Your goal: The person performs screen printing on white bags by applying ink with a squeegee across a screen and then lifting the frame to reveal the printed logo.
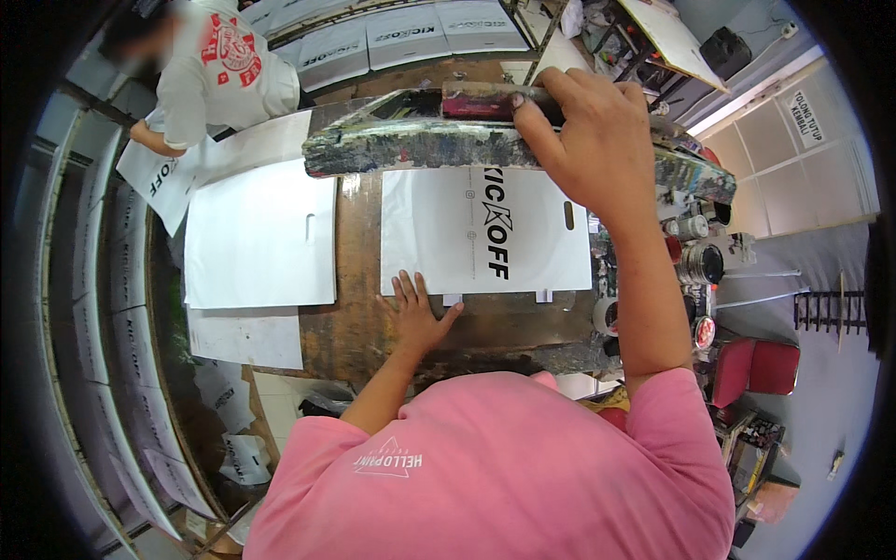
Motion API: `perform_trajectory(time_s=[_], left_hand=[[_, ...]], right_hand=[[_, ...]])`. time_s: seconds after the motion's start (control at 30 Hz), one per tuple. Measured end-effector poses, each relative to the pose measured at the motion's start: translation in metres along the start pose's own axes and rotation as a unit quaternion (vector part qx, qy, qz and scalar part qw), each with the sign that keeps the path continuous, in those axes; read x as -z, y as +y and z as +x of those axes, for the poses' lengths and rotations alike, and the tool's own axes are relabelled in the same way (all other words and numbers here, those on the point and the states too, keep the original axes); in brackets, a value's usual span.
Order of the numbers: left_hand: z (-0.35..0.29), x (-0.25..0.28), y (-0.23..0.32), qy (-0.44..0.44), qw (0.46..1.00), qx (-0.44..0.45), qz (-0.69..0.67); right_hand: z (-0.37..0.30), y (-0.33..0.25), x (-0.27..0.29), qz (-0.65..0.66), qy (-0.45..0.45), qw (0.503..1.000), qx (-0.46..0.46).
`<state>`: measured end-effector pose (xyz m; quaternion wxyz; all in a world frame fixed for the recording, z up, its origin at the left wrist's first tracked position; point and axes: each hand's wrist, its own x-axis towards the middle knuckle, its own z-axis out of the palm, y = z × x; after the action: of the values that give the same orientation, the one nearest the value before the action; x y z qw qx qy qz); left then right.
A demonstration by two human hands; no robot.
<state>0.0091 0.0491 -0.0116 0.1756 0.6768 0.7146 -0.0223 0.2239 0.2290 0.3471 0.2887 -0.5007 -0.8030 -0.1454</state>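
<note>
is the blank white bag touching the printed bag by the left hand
Apart: the head view shows a strip of brown tabletop running between the right edge of the blank white bag and the left edge of the printed bag.

The left hand [419, 315] lies splayed; the right hand [599, 138] curls, raised.

Printing workshop, paint-crusted frame [420, 147], stained worktable [358, 229], rows of printed white bags [406, 37], tubs [702, 264]
</note>
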Motion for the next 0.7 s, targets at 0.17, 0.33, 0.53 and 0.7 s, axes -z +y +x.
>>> perform_trajectory(time_s=[0.17, 0.33, 0.53, 0.7], left_hand=[[0.001, 0.008, -0.002, -0.051, 0.998, 0.004, -0.022], [0.008, 0.021, 0.004, 0.019, 0.995, -0.049, -0.088], [0.051, 0.087, 0.034, 0.267, 0.893, -0.115, -0.344], [0.044, 0.131, 0.032, 0.247, 0.862, -0.043, -0.441]], right_hand=[[0.021, 0.008, -0.004, 0.032, 0.033, 0.999, 0.009], [0.025, 0.011, -0.004, 0.038, 0.026, 0.999, -0.001], [0.017, 0.008, -0.003, 0.037, 0.027, 0.999, 0.004], [0.004, 0.002, 0.0, 0.011, -0.002, 1.0, 0.001]])
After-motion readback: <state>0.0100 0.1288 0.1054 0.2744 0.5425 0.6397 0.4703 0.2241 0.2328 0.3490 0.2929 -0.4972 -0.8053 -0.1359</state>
